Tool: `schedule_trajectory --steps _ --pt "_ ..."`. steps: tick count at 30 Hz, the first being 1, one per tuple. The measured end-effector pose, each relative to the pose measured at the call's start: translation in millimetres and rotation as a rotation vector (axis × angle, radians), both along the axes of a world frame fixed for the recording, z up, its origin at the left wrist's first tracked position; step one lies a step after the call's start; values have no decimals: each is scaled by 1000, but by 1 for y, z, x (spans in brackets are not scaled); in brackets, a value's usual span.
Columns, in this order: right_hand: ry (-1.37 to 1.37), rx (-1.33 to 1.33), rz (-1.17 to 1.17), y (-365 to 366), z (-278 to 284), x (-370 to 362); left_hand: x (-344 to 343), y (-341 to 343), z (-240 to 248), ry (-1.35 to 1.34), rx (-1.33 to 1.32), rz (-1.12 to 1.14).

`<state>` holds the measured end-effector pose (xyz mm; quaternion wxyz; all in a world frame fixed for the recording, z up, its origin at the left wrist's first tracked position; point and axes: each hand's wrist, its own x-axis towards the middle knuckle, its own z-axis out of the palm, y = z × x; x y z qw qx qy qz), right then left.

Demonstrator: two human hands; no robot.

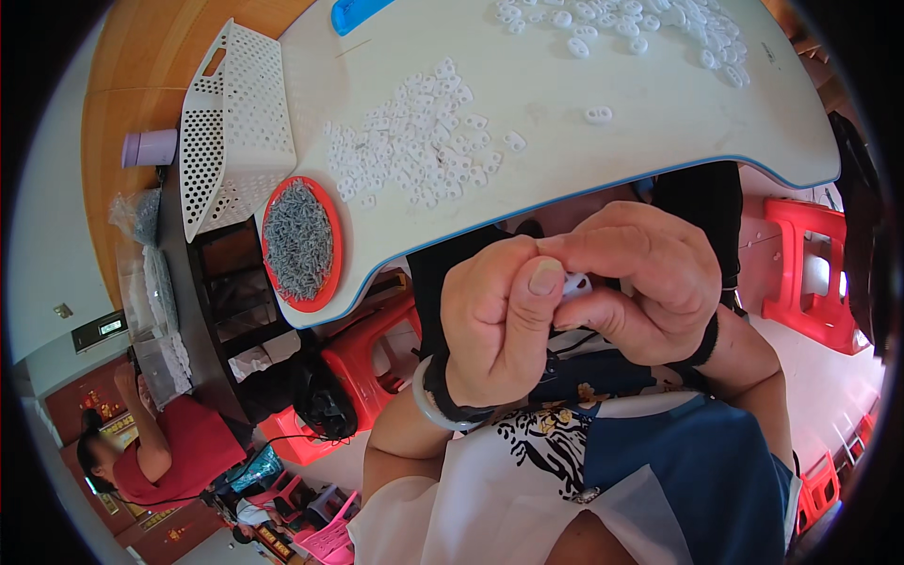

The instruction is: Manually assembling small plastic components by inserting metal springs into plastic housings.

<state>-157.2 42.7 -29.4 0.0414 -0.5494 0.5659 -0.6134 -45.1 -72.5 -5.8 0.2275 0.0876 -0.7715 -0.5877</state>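
Note:
My left hand [497, 315] and my right hand [650, 282] meet in front of my body, just off the table's near edge. Between their fingertips they pinch a small white plastic piece [576, 284] with dark holes, mostly covered by the fingers. Both hands are closed on it. Beyond them, a spread of small white plastic parts [405, 137] lies on the pale table [565, 155]. Farther right is a heap of white oval two-holed pieces [626, 21], with one single oval piece [598, 115] lying apart. A red oval tray [336, 268] at the left corner holds many small grey screw-like pieces [299, 240].
A white perforated basket [259, 104] stands along the table's left side, near a blue object [358, 13] at the far edge. Red stools [372, 353] [810, 273] are below the table on both sides. A person in a red shirt [184, 452] is at lower left.

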Motion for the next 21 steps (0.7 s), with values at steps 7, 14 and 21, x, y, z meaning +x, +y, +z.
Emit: schedule_trajectory --steps 7,14,21 --pt "42 -56 36 2 -2 -5 -1 3 -3 59 -30 -19" --pt "8 -85 -8 0 0 1 12 13 -4 -58 117 8" --pt "-73 -122 19 2 0 6 17 18 3 -176 239 -23"
